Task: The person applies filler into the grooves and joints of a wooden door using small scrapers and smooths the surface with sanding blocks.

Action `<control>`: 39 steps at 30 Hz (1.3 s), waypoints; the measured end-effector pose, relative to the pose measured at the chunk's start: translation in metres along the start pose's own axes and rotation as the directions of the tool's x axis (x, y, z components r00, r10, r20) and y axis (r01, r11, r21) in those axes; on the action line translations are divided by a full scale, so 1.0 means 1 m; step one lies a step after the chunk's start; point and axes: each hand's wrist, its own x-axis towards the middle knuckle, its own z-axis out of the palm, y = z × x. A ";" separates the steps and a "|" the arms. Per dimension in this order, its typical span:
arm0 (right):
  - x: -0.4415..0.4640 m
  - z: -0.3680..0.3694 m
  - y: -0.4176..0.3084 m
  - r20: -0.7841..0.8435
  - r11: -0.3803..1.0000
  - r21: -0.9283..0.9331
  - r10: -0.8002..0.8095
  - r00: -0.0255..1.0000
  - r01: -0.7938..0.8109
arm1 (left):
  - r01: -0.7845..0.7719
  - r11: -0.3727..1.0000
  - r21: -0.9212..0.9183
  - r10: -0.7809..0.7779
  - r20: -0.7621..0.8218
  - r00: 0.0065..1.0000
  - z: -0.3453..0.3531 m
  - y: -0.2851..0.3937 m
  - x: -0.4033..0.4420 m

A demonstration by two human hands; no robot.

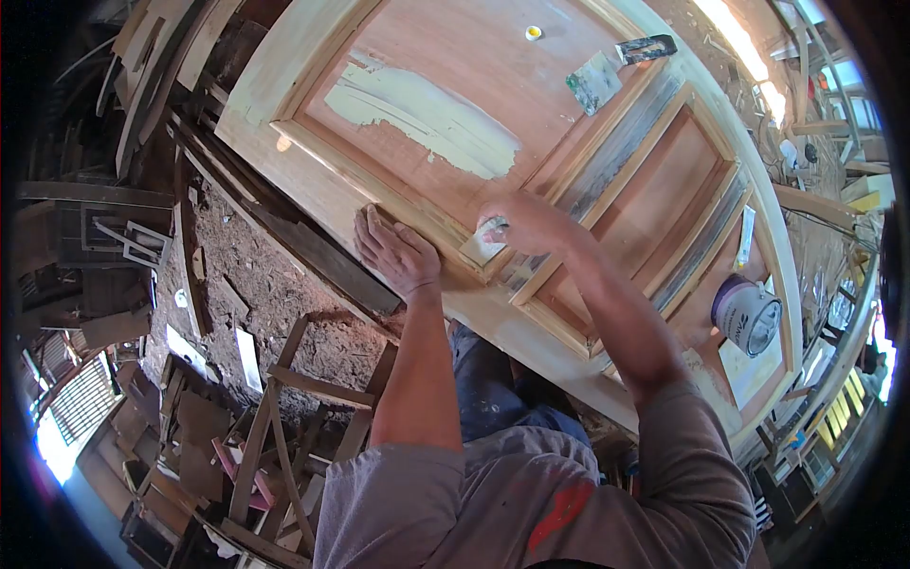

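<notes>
A wooden panel door [464, 294] lies in front of me, with pale filler [427, 116] spread across its large panel. My left hand [398, 254] rests on the door's near frame, fingers extended and holding nothing. Over the corner of the large panel, my right hand [533, 224] is closed around a small pale object [492, 229]; the fingers hide most of it, so its kind is unclear. A putty knife [595, 83] with a smeared blade and dark handle lies farther up the door. Near it sits a small yellow cap [534, 33].
A paint can [748, 317] stands on the door's right end, near a pale narrow strip [746, 235]. Timber lengths [284, 228] run along the left side. Below them, a wooden trestle [313, 384] and scrap boards [194, 427] crowd the dirt floor.
</notes>
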 end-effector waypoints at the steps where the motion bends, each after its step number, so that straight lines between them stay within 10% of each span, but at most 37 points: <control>1: -0.001 0.000 -0.002 0.017 1.000 0.001 -0.008 1.000 0.008 | -0.001 1.000 0.003 0.001 -0.001 1.000 0.000 0.000 0.001; 14: -0.013 -0.009 -0.022 0.049 0.986 0.163 -0.056 0.997 0.047 | 0.008 1.000 0.023 -0.008 -0.001 1.000 -0.002 0.001 0.001; 23: -0.033 -0.031 0.002 -0.555 0.954 0.278 0.253 0.793 -0.110 | 0.011 1.000 0.025 -0.011 -0.027 1.000 -0.001 -0.001 0.002; 35: -0.046 -0.063 -0.009 -0.461 0.883 0.392 0.431 0.776 -0.258 | 0.007 1.000 -0.009 -0.007 -0.017 1.000 -0.002 0.001 0.003; 39: -0.029 -0.005 0.020 -0.767 0.986 -0.057 -0.144 0.626 0.156 | 0.010 1.000 -0.002 -0.010 -0.011 1.000 -0.002 0.000 0.003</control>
